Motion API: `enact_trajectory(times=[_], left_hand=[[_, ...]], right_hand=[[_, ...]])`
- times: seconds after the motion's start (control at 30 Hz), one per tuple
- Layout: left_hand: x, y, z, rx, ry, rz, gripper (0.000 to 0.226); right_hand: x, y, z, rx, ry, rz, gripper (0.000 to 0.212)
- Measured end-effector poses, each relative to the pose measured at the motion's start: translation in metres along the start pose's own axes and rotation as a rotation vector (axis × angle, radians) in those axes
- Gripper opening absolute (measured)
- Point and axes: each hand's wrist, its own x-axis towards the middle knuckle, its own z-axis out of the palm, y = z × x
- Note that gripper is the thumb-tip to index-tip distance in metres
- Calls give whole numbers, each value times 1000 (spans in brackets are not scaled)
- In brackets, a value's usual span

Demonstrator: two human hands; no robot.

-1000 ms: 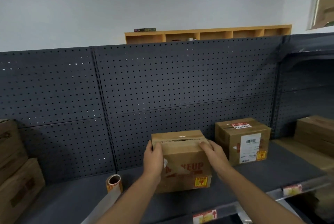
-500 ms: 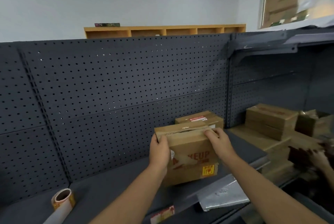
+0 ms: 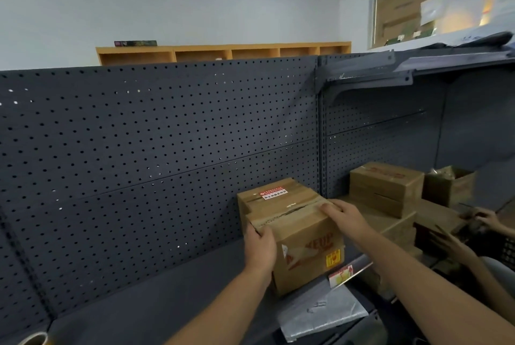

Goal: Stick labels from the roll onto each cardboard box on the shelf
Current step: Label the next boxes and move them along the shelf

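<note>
- At the bottom left corner, the label roll (image 3: pixel 34 340) sits on the dark shelf (image 3: pixel 156 297), only its top edge in view and well apart from both hands.
- A grey plastic sheet (image 3: pixel 320 314) lies at the shelf's front lip, just below the box in hand.
- The left hand (image 3: pixel 260 244) grips the left side of the held cardboard box (image 3: pixel 303 244), thumb over the top edge and fingers wrapped behind it.
- The right hand (image 3: pixel 345 215) rests on the box's top right corner, fingers curled over the edge.
- The box bears a small yellow sticker (image 3: pixel 333 258) low on its front face, so it looks already labelled and is probably being set beside its neighbour.
- To do this well: keep both grips even so the box stays level, slide it back snug beside the box behind, and leave the stickered face pointing out.
- Just behind, touching or nearly so, stands a second cardboard box (image 3: pixel 278 194) with a red and white label (image 3: pixel 273 194) on top.
- Further right, a stack of boxes (image 3: pixel 386 188) waits, and another person's hand (image 3: pixel 486 218) works near it.
</note>
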Motion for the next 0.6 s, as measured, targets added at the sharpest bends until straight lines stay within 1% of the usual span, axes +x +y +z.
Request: enact_trajectory(times=[0.1, 0.23, 0.3, 0.4, 0.5, 0.6], left_hand=[[14, -13, 10, 49, -5, 21, 38], [26, -23, 19, 134, -3, 77, 36], [30, -27, 22, 174, -10, 88, 39], [35, -31, 24, 190, -22, 93, 47], [37, -27, 24, 204, -14, 77, 43], [38, -21, 22, 247, -23, 58, 38]], right_hand=[[14, 7, -7, -18, -2, 17, 37], [25, 17, -10, -36, -11, 16, 30], [29, 23, -12, -35, -15, -8, 25], [34, 28, -15, -34, -15, -28, 29], [38, 29, -14, -43, -4, -31, 32], [39, 29, -11, -65, 33, -43, 29]])
